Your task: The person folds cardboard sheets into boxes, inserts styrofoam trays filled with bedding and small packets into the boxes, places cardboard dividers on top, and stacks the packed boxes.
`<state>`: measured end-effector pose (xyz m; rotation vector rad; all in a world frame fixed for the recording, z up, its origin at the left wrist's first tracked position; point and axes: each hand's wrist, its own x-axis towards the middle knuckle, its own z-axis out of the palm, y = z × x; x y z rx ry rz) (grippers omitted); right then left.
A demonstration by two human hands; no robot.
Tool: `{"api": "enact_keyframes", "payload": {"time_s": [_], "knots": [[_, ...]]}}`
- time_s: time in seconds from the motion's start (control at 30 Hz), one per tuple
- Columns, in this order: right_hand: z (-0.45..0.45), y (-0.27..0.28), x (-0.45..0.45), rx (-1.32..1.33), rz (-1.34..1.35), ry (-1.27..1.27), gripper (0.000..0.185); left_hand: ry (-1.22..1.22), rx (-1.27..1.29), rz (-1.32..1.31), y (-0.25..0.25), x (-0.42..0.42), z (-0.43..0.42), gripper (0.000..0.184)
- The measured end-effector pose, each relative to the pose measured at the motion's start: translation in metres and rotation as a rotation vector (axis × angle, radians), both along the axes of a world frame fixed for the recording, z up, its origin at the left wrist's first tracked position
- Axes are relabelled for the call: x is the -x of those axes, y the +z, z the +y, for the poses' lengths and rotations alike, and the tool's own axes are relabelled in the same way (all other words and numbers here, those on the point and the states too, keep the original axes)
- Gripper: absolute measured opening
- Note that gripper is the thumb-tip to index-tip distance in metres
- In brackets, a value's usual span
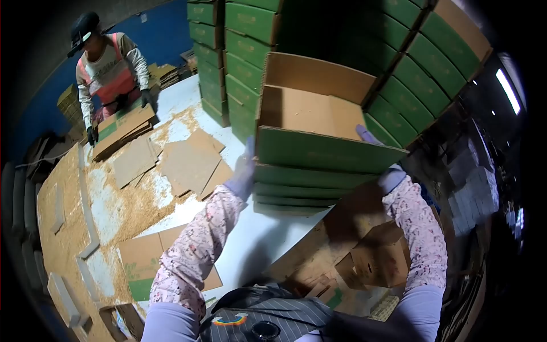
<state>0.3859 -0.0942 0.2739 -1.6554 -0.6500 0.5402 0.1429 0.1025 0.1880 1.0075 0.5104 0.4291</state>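
Observation:
An open-topped green cardboard box, bare brown inside, sits tilted on top of a stack of similar green boxes. My left hand, in a lavender glove, presses against its left side with the fingers pointing up along the wall. At the right front corner my right hand, gloved too, grips the box; its fingers reach over the right edge. Part of the right hand is hidden behind the front wall. The box has only a few small specks inside.
Tall stacks of green boxes stand behind and to the right. Flat cardboard pieces and sawdust-like crumbs lie on the pale table. A co-worker holds folded cardboard at the far left. Open brown cartons sit below my right arm.

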Motion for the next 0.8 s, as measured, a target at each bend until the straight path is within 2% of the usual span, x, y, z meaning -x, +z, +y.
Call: {"api": "enact_keyframes", "payload": {"time_s": [0.07,0.13,0.2,0.23,0.27,0.3,0.33,0.37,0.4,0.43,0.47,0.5,0.53,0.57,0.63,0.7,0.73,0.77,0.8], "knots": [[-0.008,-0.029,-0.045,-0.195,0.261,0.100,0.050,0.069,-0.007,0.042,-0.016,-0.014,0.007,0.071],[-0.037,-0.095,-0.106,-0.396,0.533,0.334,0.051,0.268,-0.212,-0.075,-0.033,-0.017,-0.003,0.059],[-0.081,-0.201,-0.121,-0.621,0.661,0.532,0.052,0.463,-0.990,0.033,-0.073,0.027,0.000,0.048],[-0.107,-0.277,-0.128,-0.501,0.729,0.204,0.052,0.375,-1.659,0.277,-0.112,0.065,0.008,0.049],[-0.130,-0.331,-0.090,-0.339,0.876,0.095,0.037,0.310,-1.481,0.340,-0.124,0.112,0.002,0.043],[-0.122,-0.340,-0.035,-0.294,1.019,0.243,0.025,0.264,-1.149,0.538,-0.103,0.166,-0.014,0.041],[-0.114,-0.350,0.020,-0.228,1.148,0.393,0.020,0.128,-1.552,0.830,-0.158,0.228,-0.009,0.047],[-0.090,-0.339,0.069,0.039,1.168,0.338,0.021,0.384,-1.137,0.941,-0.181,0.278,-0.021,0.045],[-0.060,-0.321,0.127,0.082,1.089,0.286,0.024,0.269,-0.959,1.238,-0.188,0.337,-0.033,0.058],[-0.029,-0.302,0.186,0.131,1.011,0.234,0.029,0.327,-0.990,1.437,-0.231,0.398,-0.050,0.068],[-0.013,-0.329,0.202,0.076,1.093,0.398,0.014,0.292,-0.948,1.592,-0.243,0.448,-0.067,0.072],[0.013,-0.327,0.240,0.178,0.945,0.416,0.021,0.179,-0.822,1.674,-0.235,0.484,-0.082,0.074],[0.039,-0.324,0.278,0.284,0.799,0.433,0.045,0.159,-0.783,1.638,-0.233,0.503,-0.098,0.075],[0.060,-0.336,0.311,0.371,0.626,0.492,0.053,0.141,-0.746,1.599,-0.232,0.521,-0.117,0.075],[0.095,-0.331,0.375,0.346,0.649,0.376,0.032,0.228,-0.721,1.509,-0.225,0.523,-0.143,0.075],[0.119,-0.409,0.384,0.353,0.284,0.521,0.038,0.181,-0.671,1.495,-0.210,0.529,-0.156,0.074],[0.118,-0.336,0.414,0.429,0.332,0.481,0.038,0.165,-0.724,1.528,-0.214,0.540,-0.162,0.073],[0.114,-0.300,0.428,0.455,0.634,0.530,0.035,0.184,-0.776,1.476,-0.220,0.554,-0.166,0.069],[0.113,-0.304,0.425,0.462,0.692,0.533,0.040,0.131,-0.683,1.397,-0.207,0.567,-0.160,0.065]]}}
